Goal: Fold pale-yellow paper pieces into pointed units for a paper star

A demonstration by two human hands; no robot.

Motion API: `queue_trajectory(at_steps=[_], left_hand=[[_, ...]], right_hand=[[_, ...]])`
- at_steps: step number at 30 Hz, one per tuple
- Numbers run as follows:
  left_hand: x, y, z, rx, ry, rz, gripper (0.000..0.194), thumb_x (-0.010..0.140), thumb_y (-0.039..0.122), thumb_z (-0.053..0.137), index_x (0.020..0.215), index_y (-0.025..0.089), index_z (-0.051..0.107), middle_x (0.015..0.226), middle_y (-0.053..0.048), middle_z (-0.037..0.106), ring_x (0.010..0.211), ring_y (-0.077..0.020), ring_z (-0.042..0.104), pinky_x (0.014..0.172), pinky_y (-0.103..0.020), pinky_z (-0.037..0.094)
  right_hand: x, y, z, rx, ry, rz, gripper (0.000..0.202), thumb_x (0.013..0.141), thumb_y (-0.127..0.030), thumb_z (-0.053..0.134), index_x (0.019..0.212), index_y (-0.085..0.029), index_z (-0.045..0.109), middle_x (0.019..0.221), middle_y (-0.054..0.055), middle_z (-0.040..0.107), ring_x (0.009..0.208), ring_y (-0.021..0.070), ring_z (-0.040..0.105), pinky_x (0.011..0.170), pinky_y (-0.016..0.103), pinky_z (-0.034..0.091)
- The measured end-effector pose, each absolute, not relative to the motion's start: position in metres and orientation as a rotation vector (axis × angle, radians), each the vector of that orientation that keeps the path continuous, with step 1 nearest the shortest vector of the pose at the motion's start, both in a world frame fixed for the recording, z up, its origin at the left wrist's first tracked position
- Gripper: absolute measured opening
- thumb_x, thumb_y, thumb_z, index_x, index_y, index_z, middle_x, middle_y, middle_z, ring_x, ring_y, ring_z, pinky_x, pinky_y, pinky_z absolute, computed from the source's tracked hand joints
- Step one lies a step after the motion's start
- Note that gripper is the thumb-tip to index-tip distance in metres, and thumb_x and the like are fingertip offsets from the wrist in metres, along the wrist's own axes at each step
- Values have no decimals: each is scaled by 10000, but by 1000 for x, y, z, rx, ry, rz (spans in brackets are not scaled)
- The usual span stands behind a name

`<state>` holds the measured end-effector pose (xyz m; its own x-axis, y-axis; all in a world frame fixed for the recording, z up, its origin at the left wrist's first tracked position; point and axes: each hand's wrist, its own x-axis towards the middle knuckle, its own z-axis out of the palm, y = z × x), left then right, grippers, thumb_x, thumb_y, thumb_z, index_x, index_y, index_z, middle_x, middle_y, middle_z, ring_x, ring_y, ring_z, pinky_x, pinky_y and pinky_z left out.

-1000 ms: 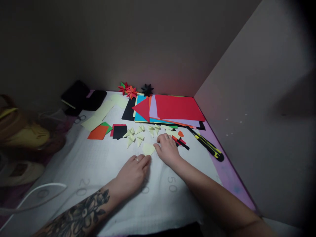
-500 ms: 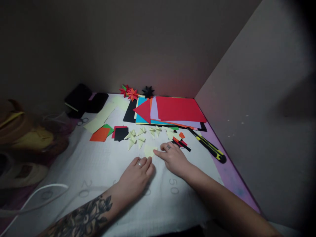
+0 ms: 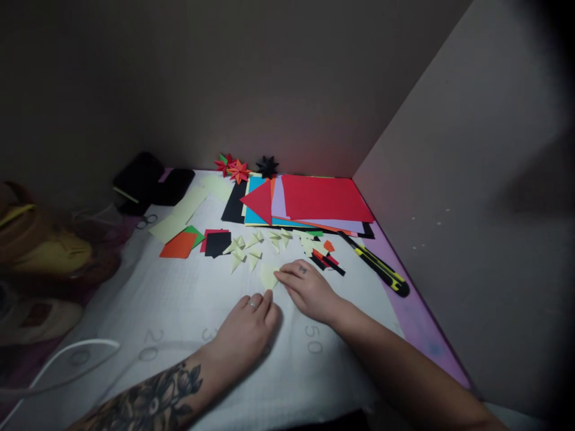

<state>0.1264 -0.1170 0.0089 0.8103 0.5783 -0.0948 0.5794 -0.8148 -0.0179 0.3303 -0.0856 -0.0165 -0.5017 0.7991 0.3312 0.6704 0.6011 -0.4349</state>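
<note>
A pale yellow piece of paper [image 3: 268,277] lies on the white sheet between my hands. My right hand [image 3: 308,290] pinches its right edge, thumb and fingers together. My left hand [image 3: 252,320], with a ring on one finger, rests just below the paper; its index fingertip touches or nearly touches the lower edge, and the fingers are bent close together. Just beyond are several folded pale yellow pieces [image 3: 254,259]. Black squares [image 3: 218,244] and an orange square [image 3: 178,245] lie to the left.
Coloured sheets [image 3: 327,197] are stacked at the back, with folded paper stars [image 3: 239,171] behind them. A yellow and black cutter [image 3: 381,268] lies at the right near small scraps [image 3: 330,262]. Scissors [image 3: 147,222] and a dark case [image 3: 174,187] are at the left.
My right thumb and fingers have closed together at the paper's edge. My left hand has drawn slightly down from the paper. The whole view has shifted slightly.
</note>
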Motion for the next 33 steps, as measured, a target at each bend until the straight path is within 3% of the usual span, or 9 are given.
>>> queue_trajectory(at_steps=[5,9,17,33], left_hand=[[127,-111,8,2899,990,-20,450,825,71,454,1274,50,486,1125,-161,622,1018,-283,559,898,-435,464],[126,-107,4,2852,1006,41,451,837,81,453,1285,34,480,1080,-163,614,999,-280,552,896,-431,468],[123,-108,-11,2823,1027,153,499,822,49,432,1320,19,441,1320,-224,522,1214,-311,478,985,-442,430],[129,-106,-10,2804,1055,119,488,817,54,416,1300,11,463,1232,-216,576,1142,-288,532,949,-417,464]], right_hand=[[319,-68,-16,-1366,-2179,491,157,843,-116,545,921,-201,653,1056,84,582,1074,235,482,933,408,432],[314,-61,-17,-1465,-2185,540,125,853,-128,528,823,-197,627,1067,75,567,1066,233,467,930,404,419],[308,-58,-17,-1582,-2135,546,119,804,-113,563,733,-186,623,1089,71,570,1034,241,459,912,405,409],[297,-60,-15,-1725,-2146,482,107,794,-117,557,741,-186,620,1092,83,580,1027,257,477,871,406,413]])
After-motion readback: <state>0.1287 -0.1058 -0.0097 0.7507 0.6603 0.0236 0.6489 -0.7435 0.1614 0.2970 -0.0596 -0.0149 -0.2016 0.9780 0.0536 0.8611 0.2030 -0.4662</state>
